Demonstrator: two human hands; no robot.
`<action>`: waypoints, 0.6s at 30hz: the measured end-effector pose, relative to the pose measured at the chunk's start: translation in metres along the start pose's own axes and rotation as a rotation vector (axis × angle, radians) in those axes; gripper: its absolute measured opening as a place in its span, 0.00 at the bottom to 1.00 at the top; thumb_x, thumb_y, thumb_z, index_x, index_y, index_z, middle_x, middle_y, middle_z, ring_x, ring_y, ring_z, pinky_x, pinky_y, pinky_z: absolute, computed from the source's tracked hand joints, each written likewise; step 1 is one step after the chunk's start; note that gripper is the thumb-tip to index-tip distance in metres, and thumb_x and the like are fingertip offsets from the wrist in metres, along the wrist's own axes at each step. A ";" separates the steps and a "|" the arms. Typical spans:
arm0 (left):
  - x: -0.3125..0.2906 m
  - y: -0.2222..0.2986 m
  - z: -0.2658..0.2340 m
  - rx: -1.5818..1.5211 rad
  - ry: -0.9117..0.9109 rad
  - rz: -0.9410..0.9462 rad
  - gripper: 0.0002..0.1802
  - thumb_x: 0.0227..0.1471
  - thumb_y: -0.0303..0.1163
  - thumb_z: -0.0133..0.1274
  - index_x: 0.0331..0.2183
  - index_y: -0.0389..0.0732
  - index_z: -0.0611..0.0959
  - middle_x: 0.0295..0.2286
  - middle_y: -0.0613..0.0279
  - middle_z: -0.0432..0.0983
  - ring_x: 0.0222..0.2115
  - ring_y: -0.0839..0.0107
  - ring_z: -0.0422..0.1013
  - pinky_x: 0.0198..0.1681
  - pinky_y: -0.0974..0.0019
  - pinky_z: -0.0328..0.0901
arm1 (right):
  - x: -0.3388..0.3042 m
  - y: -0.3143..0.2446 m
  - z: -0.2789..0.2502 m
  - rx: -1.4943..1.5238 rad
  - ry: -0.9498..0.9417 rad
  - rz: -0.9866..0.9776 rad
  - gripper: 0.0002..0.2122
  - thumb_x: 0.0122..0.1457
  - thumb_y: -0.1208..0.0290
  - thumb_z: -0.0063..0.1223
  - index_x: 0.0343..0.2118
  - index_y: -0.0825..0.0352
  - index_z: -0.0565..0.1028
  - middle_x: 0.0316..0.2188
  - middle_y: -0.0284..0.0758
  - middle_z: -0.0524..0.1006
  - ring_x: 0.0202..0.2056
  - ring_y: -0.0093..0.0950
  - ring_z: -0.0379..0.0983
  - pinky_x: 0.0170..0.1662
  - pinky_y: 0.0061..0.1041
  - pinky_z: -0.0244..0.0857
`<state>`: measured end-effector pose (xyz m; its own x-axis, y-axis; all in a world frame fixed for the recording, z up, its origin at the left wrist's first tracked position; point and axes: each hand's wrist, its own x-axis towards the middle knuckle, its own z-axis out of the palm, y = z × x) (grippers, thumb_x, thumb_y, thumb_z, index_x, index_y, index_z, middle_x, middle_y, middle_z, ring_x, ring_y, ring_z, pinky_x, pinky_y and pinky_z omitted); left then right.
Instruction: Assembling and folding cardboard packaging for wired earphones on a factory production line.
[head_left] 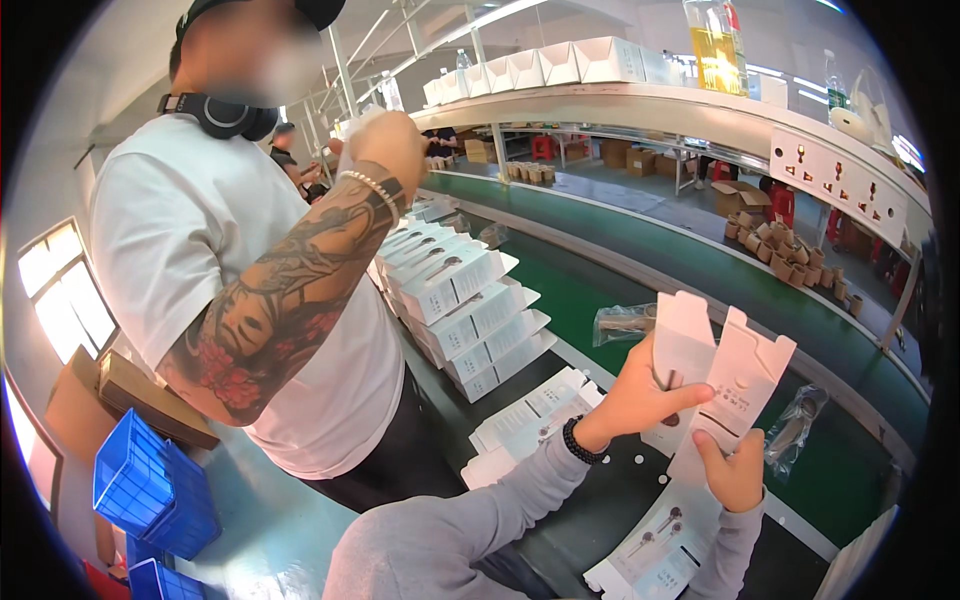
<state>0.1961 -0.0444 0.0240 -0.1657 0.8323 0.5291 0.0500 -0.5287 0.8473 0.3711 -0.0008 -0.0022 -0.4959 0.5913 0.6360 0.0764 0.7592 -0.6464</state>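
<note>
In front of me I hold up a white printed carton with its end flaps standing up. My left hand is closed on its left part, thumb stretched across the front. Lower down on the right, my right hand grips the carton with the thumb on its face. Under my right forearm lies a white flat carton printed with pictures of dark utensils. More flattened cartons lie left of my left wrist. Past my hands, a clear bag with a metal item rests on the green conveyor belt.
A co-worker in a white shirt stands close on my left, one arm raised. Stacked white boxes stand beside that person. Another bagged item lies on the belt. A shelf with sockets runs above; blue crates sit at lower left.
</note>
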 end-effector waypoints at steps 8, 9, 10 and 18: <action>0.016 -0.035 -0.018 -0.220 -0.111 -0.005 0.18 0.51 0.32 0.52 0.43 0.37 0.70 0.28 0.69 0.69 0.18 0.85 0.66 0.18 0.80 0.63 | 0.005 0.024 0.008 0.243 -0.077 0.258 0.14 0.53 0.70 0.55 0.38 0.74 0.72 0.33 0.38 0.76 0.36 0.26 0.71 0.40 0.25 0.64; 0.018 -0.036 -0.017 -0.223 -0.107 -0.010 0.18 0.51 0.32 0.52 0.43 0.37 0.70 0.28 0.69 0.69 0.18 0.85 0.66 0.18 0.80 0.63 | 0.006 0.028 0.010 0.230 -0.036 0.257 0.13 0.53 0.70 0.54 0.38 0.74 0.73 0.33 0.38 0.76 0.35 0.26 0.72 0.39 0.25 0.64; 0.020 -0.039 -0.016 -0.219 -0.072 -0.054 0.19 0.51 0.31 0.53 0.45 0.37 0.69 0.28 0.69 0.70 0.19 0.85 0.67 0.19 0.80 0.64 | 0.008 0.032 0.013 0.229 -0.040 0.263 0.13 0.53 0.70 0.54 0.38 0.74 0.73 0.33 0.38 0.76 0.35 0.26 0.72 0.39 0.25 0.64; 0.030 -0.069 -0.042 -0.653 -0.369 -0.020 0.44 0.44 0.50 0.58 0.54 0.36 0.60 0.46 0.57 0.66 0.44 0.71 0.67 0.46 0.67 0.63 | 0.014 0.032 0.013 0.485 -0.090 0.293 0.17 0.48 0.65 0.61 0.34 0.75 0.74 0.30 0.38 0.78 0.32 0.23 0.72 0.36 0.23 0.65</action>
<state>0.1460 0.0104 -0.0207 0.1862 0.7842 0.5919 -0.5631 -0.4085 0.7184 0.3558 0.0280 -0.0195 -0.5875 0.7162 0.3767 -0.1737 0.3430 -0.9231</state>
